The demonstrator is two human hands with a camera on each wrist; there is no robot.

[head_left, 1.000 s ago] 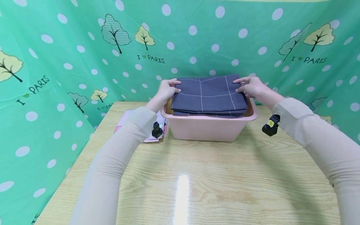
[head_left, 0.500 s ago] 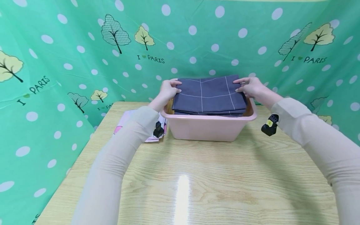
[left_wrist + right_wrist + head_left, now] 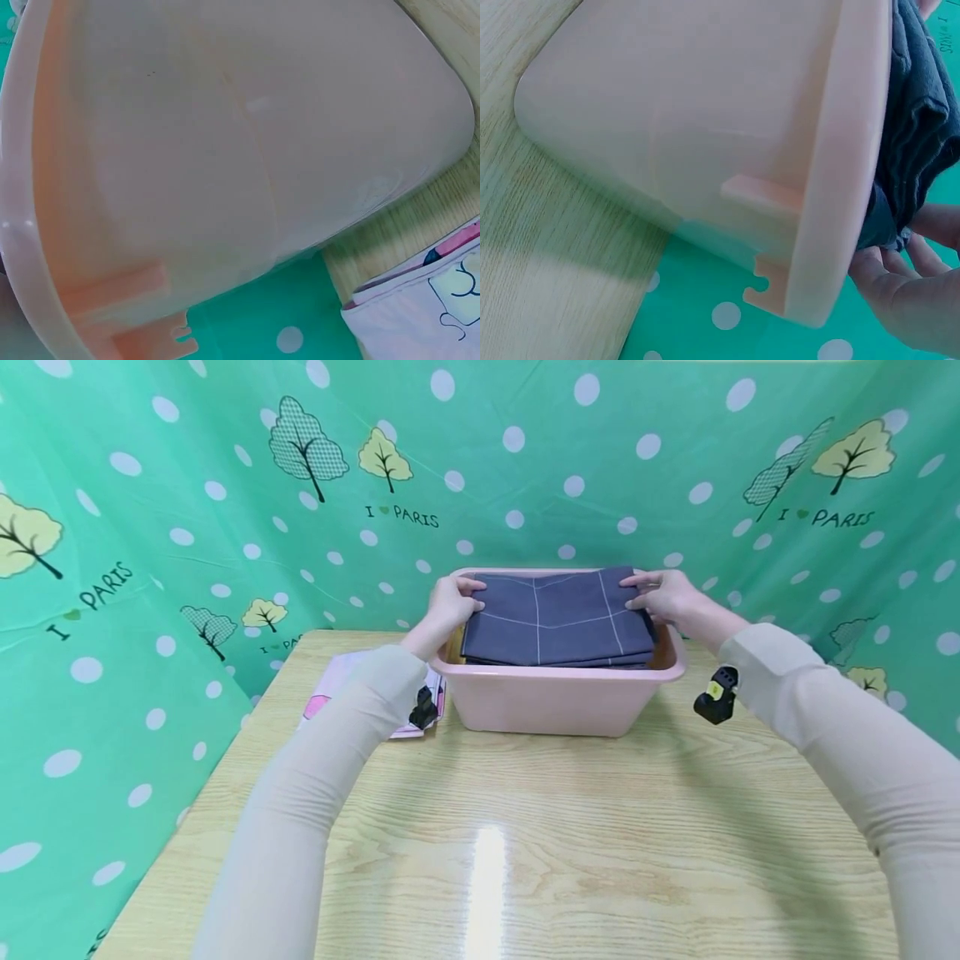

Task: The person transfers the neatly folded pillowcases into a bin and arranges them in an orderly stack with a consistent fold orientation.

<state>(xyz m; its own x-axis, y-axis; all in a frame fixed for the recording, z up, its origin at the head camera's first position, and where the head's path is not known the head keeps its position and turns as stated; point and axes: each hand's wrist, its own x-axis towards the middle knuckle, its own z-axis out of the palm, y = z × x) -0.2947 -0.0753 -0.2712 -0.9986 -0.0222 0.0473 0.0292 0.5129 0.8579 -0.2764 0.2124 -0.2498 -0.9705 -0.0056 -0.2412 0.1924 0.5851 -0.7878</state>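
Observation:
A folded dark navy cloth (image 3: pixel 555 618) with thin white grid lines lies in the mouth of a pink plastic bin (image 3: pixel 540 702). Its back edge is a little raised on the right. My left hand (image 3: pixel 448 603) holds the cloth's back left corner. At the opposite corner, my right hand (image 3: pixel 669 597) pinches it between thumb and fingers. The right wrist view shows the fingers (image 3: pixel 922 259) at the cloth's layered edge, close to the bin's rim. Mostly the bin's outer wall (image 3: pixel 247 135) fills the left wrist view, where my left hand is not visible.
A stack of white and pink printed cloth or bags (image 3: pixel 408 727) lies left of the bin, partly behind my left sleeve. The bin stands near the back of a wooden table (image 3: pixel 570 843). Behind it hangs a green dotted curtain (image 3: pixel 525 468).
The cloth has sunk lower into the bin, and the bin's back rim now shows behind it. Both hands have moved slightly down and inward with it.

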